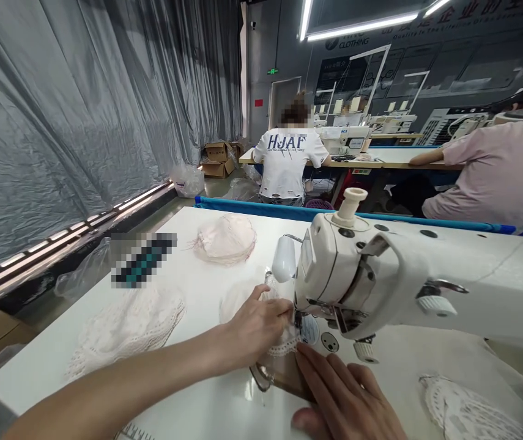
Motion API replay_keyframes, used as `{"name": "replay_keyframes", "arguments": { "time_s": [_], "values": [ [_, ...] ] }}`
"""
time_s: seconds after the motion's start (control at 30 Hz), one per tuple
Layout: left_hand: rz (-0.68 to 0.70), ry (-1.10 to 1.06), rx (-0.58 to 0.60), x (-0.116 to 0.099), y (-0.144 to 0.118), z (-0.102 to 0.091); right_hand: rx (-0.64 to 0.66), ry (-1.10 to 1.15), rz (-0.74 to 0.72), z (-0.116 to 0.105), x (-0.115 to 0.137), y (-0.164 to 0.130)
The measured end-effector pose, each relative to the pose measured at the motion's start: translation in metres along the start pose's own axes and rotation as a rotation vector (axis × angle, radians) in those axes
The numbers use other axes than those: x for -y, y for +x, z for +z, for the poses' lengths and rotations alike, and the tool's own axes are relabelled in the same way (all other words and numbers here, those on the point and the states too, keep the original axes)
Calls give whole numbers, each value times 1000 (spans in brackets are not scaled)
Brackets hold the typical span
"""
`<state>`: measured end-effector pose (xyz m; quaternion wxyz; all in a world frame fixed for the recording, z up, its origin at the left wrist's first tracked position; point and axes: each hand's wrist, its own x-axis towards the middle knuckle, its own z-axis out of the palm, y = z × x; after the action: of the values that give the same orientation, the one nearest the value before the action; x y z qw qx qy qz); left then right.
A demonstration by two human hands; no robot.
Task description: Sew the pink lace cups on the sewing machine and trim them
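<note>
A white sewing machine (330, 263) stands over a white table. Close to its needle, my left hand (256, 327) has its fingers curled down on a pale, lace-edged piece of fabric (284, 347); the fingertips are partly hidden by the machine head. My right hand (346, 394) lies with fingers stretched out, palm down, its index fingertip touching the lace border just in front of the needle area. Part of the fabric extends behind my left hand. Beneath the fabric's front edge lies a brownish plate (284, 373) with a curved metal piece beside it.
A pile of lace pieces (128, 327) lies left, a round fabric stack (226, 238) behind, and more lace (467, 406) right. A pixelated dark item (144, 261) rests near the left edge. Two people sit ahead, one in a white shirt (289, 162), another in pink (500, 171).
</note>
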<state>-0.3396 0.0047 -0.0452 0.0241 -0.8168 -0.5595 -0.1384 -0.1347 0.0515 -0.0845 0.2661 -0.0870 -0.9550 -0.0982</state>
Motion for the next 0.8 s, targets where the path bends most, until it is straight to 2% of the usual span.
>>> {"name": "replay_keyframes", "arguments": {
  "time_s": [0.13, 0.23, 0.37, 0.47, 0.57, 0.67, 0.8],
  "values": [
    [87, -44, 27, 8, 6, 1, 33, -76, -18, 4, -3, -3],
    [91, -58, 21, 12, 8, 2, 77, -165, -53, 6, -5, -6],
    [77, -52, 21, 14, 10, 4, 60, -232, -67, 7, -5, -6],
    [36, 12, -29, 4, 4, 4, 34, -207, -58, 4, -5, -3],
    [22, 109, -107, -15, -7, 3, 33, -109, -30, -2, -3, -1],
    [69, 175, -109, -31, -15, 4, 16, -1, 8, -6, -2, -1],
    [72, 201, -118, -36, -17, 8, 34, 40, 5, -5, -4, -7]
  ]
}}
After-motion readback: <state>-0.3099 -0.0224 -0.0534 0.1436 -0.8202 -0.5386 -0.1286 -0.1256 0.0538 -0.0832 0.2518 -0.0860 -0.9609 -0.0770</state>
